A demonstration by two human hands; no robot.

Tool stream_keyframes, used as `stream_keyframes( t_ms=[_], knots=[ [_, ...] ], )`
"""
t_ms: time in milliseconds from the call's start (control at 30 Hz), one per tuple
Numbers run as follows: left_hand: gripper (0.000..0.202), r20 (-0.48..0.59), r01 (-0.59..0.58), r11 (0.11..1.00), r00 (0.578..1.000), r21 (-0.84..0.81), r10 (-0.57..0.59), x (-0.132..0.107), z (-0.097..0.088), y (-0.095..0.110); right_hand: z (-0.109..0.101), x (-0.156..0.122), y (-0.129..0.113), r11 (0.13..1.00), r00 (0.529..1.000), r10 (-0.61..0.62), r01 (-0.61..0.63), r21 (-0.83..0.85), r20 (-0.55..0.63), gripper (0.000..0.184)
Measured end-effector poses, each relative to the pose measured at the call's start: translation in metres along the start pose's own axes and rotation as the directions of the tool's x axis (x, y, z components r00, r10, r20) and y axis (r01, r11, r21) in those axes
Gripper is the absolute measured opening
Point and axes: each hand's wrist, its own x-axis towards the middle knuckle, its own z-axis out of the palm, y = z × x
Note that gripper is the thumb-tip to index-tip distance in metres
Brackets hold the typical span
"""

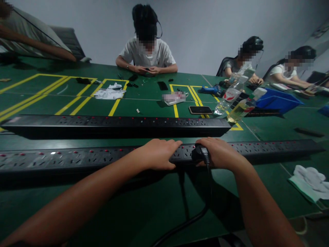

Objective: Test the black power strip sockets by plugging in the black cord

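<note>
Open table (144, 206) reaches to the near edge, crossed by the cord (209, 192). Our left hand (159, 153) clasps the front strip (183, 155); our right hand (219, 152), apart, grips the plug (197, 153) on it. A second strip (115, 127) bars the far side, bottles (228, 97) by its right end.
</note>
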Motion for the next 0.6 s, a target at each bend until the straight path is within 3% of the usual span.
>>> stream_keyframes(
  t_ms=[133, 267, 333, 433, 600],
  knots=[
    [0.081, -0.027, -0.015, 1.0, 1.0, 0.025, 0.015, 0.002, 0.004, 0.003, -0.008, -0.006, 0.003, 0.985, 0.999, -0.053, 0.054, 0.163, -0.012, 0.051],
    [0.079, -0.028, -0.072, 0.997, 0.997, 0.03, 0.073, 0.006, 0.0, 0.01, -0.021, -0.012, -0.003, 0.921, 0.978, -0.135, 0.183, 0.344, -0.161, 0.046],
    [0.08, -0.019, -0.09, 0.995, 0.996, 0.035, 0.091, 0.01, -0.002, 0.014, -0.023, -0.013, -0.01, 0.916, 0.974, -0.043, 0.127, 0.38, -0.22, 0.031],
    [0.078, -0.005, -0.106, 0.992, 0.994, 0.066, 0.107, 0.017, -0.001, 0.018, -0.019, -0.009, -0.024, 0.933, 0.975, 0.128, -0.057, 0.355, -0.18, 0.023],
    [0.064, -0.033, -0.103, 0.989, 0.994, 0.104, 0.107, 0.021, 0.002, 0.018, -0.012, -0.004, -0.036, 0.949, 0.971, 0.185, -0.136, 0.285, -0.153, 0.02]
  ],
)
